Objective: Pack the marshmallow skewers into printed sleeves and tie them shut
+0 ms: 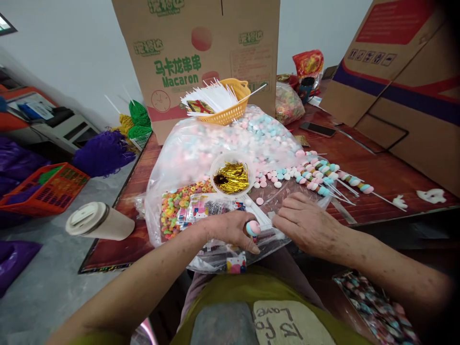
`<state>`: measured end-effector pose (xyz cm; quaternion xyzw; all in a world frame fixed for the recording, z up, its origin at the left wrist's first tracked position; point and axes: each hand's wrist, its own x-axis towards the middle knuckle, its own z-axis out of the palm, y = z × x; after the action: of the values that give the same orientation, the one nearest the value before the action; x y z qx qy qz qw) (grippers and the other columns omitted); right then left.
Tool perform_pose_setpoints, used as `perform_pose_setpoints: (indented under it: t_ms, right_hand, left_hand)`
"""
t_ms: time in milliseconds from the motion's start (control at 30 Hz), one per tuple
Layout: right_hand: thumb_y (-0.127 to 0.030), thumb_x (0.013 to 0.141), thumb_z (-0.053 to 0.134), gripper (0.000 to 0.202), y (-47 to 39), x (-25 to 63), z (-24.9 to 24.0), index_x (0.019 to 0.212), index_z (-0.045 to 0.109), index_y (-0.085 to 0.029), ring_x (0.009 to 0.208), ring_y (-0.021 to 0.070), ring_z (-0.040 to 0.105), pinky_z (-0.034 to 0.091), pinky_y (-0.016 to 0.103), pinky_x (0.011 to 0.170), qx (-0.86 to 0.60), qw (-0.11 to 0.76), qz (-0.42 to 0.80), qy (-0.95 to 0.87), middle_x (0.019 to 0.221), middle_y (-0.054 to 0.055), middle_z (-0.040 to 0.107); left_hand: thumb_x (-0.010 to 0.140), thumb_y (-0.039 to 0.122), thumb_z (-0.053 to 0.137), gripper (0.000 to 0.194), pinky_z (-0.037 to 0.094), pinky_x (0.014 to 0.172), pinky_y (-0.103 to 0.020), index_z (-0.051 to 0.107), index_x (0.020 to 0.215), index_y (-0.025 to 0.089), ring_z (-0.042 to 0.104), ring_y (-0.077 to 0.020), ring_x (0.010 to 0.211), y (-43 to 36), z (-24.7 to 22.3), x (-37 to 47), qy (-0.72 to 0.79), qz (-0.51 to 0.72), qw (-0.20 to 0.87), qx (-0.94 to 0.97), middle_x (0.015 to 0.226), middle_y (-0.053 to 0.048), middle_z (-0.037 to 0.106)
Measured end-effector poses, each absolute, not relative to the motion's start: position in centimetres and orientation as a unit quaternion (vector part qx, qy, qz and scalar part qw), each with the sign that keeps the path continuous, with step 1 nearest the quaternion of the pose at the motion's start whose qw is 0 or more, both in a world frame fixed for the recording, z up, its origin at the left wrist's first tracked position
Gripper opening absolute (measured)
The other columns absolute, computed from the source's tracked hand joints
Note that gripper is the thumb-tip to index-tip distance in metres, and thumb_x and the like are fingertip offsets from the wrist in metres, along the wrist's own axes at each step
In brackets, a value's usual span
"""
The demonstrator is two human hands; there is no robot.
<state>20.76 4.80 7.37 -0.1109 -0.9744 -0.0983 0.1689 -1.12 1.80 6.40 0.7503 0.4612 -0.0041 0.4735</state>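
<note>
A pink-and-blue marshmallow [253, 228] pokes up between the thumb and fingers of my left hand [230, 230], which is closed round it; whether a stick runs through it is hidden. My right hand [309, 225] lies just to the right, fingers curled down and pressed together beside the white sticks [259, 213]; what they hold, if anything, is hidden. Printed clear wrappers [212, 205] lie beyond my left hand, next to ring-shaped candies [171, 211]. A round tub [214, 167] of gold twist ties [235, 177] stands behind them.
A large plastic bag of marshmallows [201, 143] spreads behind the tub, below a yellow basket [230, 115] of white sticks. Finished marshmallow skewers [319, 175] lie at right. A lidded cup [104, 221] stands at left, a phone [318, 129] at back right. Cardboard boxes [201, 48] rise behind.
</note>
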Motion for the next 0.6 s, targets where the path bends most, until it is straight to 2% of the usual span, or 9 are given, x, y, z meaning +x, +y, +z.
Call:
perform_pose_setpoints:
  t_ms: [100, 167, 200, 267, 333, 367, 400, 500, 600]
  right_hand:
    - [-0.010, 0.081, 0.045, 0.018, 5.0, 20.3, 7.2, 0.067, 0.055, -0.017, 0.067, 0.0184, 0.036, 0.024, 0.033, 0.068, -0.106, 0.168, -0.105, -0.974, 0.061, 0.004, 0.051]
    - [-0.008, 0.080, 0.045, 0.018, 5.4, 20.1, 6.7, 0.067, 0.055, -0.017, 0.066, 0.0183, 0.036, 0.024, 0.033, 0.067, -0.119, 0.166, -0.100, -0.974, 0.061, 0.004, 0.052]
    - [-0.007, 0.079, 0.045, 0.019, 5.6, 20.1, 6.4, 0.067, 0.055, -0.017, 0.066, 0.0182, 0.037, 0.025, 0.033, 0.067, -0.128, 0.168, -0.096, -0.973, 0.062, 0.005, 0.053]
    - [-0.006, 0.079, 0.043, 0.019, 6.1, 20.3, 5.7, 0.067, 0.055, -0.016, 0.067, 0.0183, 0.039, 0.025, 0.032, 0.066, -0.149, 0.183, -0.079, -0.969, 0.064, 0.005, 0.054]
    - [-0.007, 0.080, 0.041, 0.020, 6.4, 20.6, 5.1, 0.069, 0.055, -0.016, 0.069, 0.0184, 0.041, 0.026, 0.031, 0.066, -0.166, 0.204, -0.050, -0.963, 0.066, 0.006, 0.055]
    - [-0.008, 0.082, 0.041, 0.020, 6.4, 20.8, 4.9, 0.070, 0.055, -0.016, 0.069, 0.0183, 0.042, 0.027, 0.031, 0.066, -0.174, 0.213, -0.033, -0.961, 0.066, 0.006, 0.055]
    - [-0.009, 0.083, 0.040, 0.020, 6.4, 21.0, 4.7, 0.071, 0.055, -0.016, 0.069, 0.0181, 0.042, 0.027, 0.030, 0.065, -0.180, 0.220, -0.016, -0.959, 0.067, 0.006, 0.056]
    - [-0.014, 0.087, 0.040, 0.020, 6.3, 21.6, 4.1, 0.072, 0.054, -0.016, 0.066, 0.0174, 0.043, 0.029, 0.029, 0.063, -0.206, 0.240, 0.021, -0.948, 0.065, 0.005, 0.054]
    - [-0.015, 0.089, 0.040, 0.021, 6.4, 21.9, 3.8, 0.071, 0.052, -0.016, 0.064, 0.0168, 0.044, 0.030, 0.028, 0.061, -0.224, 0.254, 0.047, -0.940, 0.064, 0.004, 0.053]
  left_hand:
    - [0.067, 0.040, 0.067, 0.024, 0.041, 0.058, -0.023, 0.062, 0.073, 0.018, 0.054, -0.0129, 0.058, 2.3, 5.8, -0.2, 0.482, 0.004, 0.481, 0.733, 0.060, 0.004, 0.058]
    - [0.068, 0.039, 0.065, 0.022, 0.041, 0.059, -0.024, 0.063, 0.071, 0.017, 0.055, -0.0145, 0.062, 2.6, 5.4, 0.1, 0.535, 0.018, 0.406, 0.741, 0.061, 0.002, 0.058]
    - [0.067, 0.041, 0.065, 0.026, 0.042, 0.062, -0.025, 0.065, 0.076, 0.017, 0.057, -0.0166, 0.066, 2.7, 5.4, 0.1, 0.556, 0.023, 0.376, 0.741, 0.065, 0.001, 0.060]
    - [0.062, 0.046, 0.070, 0.052, 0.045, 0.069, -0.029, 0.061, 0.104, 0.016, 0.060, -0.0220, 0.080, 2.7, 5.7, -0.6, 0.561, 0.051, 0.366, 0.741, 0.085, -0.004, 0.065]
    - [0.057, 0.050, 0.075, 0.090, 0.045, 0.081, -0.033, 0.039, 0.132, 0.016, 0.057, -0.0259, 0.099, 2.3, 6.4, -1.8, 0.522, 0.102, 0.383, 0.756, 0.111, -0.010, 0.061]
    - [0.055, 0.051, 0.076, 0.102, 0.044, 0.087, -0.035, 0.028, 0.139, 0.016, 0.054, -0.0271, 0.108, 1.9, 6.8, -2.4, 0.507, 0.121, 0.372, 0.768, 0.121, -0.013, 0.056]
    - [0.056, 0.052, 0.075, 0.105, 0.041, 0.092, -0.037, 0.024, 0.140, 0.017, 0.050, -0.0283, 0.114, 1.3, 7.0, -3.0, 0.510, 0.128, 0.339, 0.780, 0.127, -0.014, 0.052]
    - [0.059, 0.052, 0.074, 0.094, 0.032, 0.101, -0.048, 0.034, 0.136, 0.014, 0.046, -0.0347, 0.118, -0.6, 6.9, -3.5, 0.612, 0.064, 0.141, 0.776, 0.125, -0.018, 0.053]
    - [0.079, 0.026, 0.059, 0.055, 0.032, 0.100, -0.049, 0.042, 0.129, 0.010, 0.056, -0.0313, 0.107, -1.7, 5.8, -3.4, 0.656, -0.022, 0.032, 0.753, 0.109, -0.018, 0.063]
